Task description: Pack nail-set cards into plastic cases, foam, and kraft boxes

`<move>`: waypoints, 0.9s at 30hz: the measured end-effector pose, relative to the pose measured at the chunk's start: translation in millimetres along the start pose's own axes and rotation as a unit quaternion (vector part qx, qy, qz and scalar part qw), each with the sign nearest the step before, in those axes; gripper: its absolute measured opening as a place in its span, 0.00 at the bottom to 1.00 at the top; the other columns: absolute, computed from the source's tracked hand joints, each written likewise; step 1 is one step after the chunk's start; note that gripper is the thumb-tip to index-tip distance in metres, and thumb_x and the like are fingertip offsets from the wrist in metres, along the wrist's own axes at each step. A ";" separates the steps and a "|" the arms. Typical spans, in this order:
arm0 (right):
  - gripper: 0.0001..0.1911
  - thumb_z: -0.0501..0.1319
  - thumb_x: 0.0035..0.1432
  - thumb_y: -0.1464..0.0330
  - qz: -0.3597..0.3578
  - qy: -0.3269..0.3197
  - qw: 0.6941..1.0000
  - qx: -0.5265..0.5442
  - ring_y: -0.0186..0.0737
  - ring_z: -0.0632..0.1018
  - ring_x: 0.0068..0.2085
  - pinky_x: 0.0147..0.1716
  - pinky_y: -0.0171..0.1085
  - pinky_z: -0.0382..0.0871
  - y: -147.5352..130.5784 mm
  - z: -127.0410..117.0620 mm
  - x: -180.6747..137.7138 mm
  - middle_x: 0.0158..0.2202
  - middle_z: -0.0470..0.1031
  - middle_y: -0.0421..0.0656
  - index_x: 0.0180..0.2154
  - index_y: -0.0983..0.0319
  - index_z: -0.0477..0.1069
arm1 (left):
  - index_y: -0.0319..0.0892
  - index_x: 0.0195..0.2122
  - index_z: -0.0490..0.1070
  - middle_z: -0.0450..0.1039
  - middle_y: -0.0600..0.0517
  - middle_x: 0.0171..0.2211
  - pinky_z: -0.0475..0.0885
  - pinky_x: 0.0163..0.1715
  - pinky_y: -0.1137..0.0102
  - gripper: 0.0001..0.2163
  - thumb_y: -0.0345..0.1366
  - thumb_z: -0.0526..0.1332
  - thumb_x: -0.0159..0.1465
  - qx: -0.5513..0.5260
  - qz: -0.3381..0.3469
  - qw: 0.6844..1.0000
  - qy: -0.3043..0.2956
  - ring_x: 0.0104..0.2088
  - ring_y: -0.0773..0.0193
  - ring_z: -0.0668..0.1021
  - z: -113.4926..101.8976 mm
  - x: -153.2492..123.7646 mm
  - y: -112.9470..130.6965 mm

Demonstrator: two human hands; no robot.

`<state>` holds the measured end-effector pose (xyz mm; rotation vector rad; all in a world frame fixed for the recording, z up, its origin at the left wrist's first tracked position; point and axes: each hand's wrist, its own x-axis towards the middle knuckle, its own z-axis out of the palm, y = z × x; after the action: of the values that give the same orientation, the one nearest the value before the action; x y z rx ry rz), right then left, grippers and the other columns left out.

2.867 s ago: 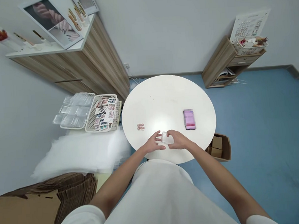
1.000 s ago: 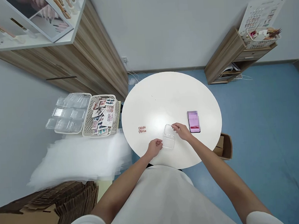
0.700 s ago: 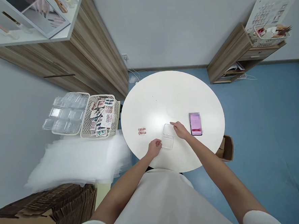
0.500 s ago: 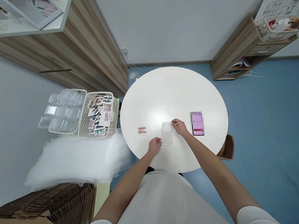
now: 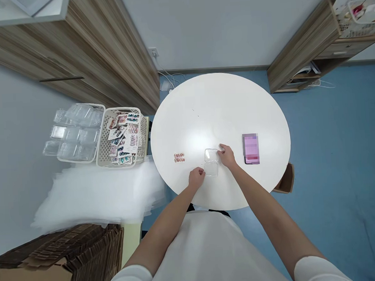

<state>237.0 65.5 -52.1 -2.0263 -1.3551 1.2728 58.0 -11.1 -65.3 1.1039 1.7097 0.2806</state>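
White and round, the table [image 5: 220,109] carries an opened clear plastic case [image 5: 211,162] near its front edge. Left hand [image 5: 196,177] pinches the case's near left corner; right hand [image 5: 227,155] touches its far right edge (lid laid flat). Left of the case lies a small nail card [image 5: 179,157], right of it a phone [image 5: 250,148].

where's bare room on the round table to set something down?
The far half of the round table is bare, up to its rim. Another free patch lies between the nail card and the left rim. It is crowded near the front: left hand and right hand flank the open clear case, with the phone right of it.
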 end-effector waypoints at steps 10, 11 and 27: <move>0.28 0.53 0.46 0.74 0.016 -0.168 0.984 0.061 0.40 0.67 0.53 0.48 0.42 0.65 -47.2 94.3 -49.6 0.53 0.63 0.44 0.52 0.57 0.59 | 0.40 0.48 0.62 0.67 0.43 0.47 0.63 0.48 0.66 0.18 0.33 0.59 0.54 -0.124 -0.053 0.971 0.196 0.47 0.59 0.71 -90.6 4.0 -42.6; 0.29 0.53 0.45 0.74 0.027 -0.179 0.980 0.086 0.41 0.66 0.54 0.49 0.42 0.65 -51.6 104.6 -49.5 0.55 0.62 0.45 0.53 0.57 0.58 | 0.40 0.49 0.61 0.66 0.43 0.48 0.62 0.49 0.66 0.19 0.33 0.58 0.55 -0.144 -0.056 0.970 0.189 0.48 0.60 0.70 -100.4 9.2 -47.1; 0.37 0.53 0.42 0.75 0.109 -0.150 0.952 0.241 0.40 0.61 0.58 0.51 0.39 0.62 -73.5 147.0 -52.0 0.59 0.57 0.45 0.57 0.59 0.51 | 0.39 0.53 0.59 0.61 0.43 0.55 0.59 0.53 0.65 0.22 0.34 0.56 0.56 -0.201 -0.052 0.975 0.079 0.54 0.57 0.65 -121.2 29.3 -41.1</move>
<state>68.3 30.3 -50.1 -1.7145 -0.8258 1.8608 -67.5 26.4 -57.1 0.7066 1.7438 0.6311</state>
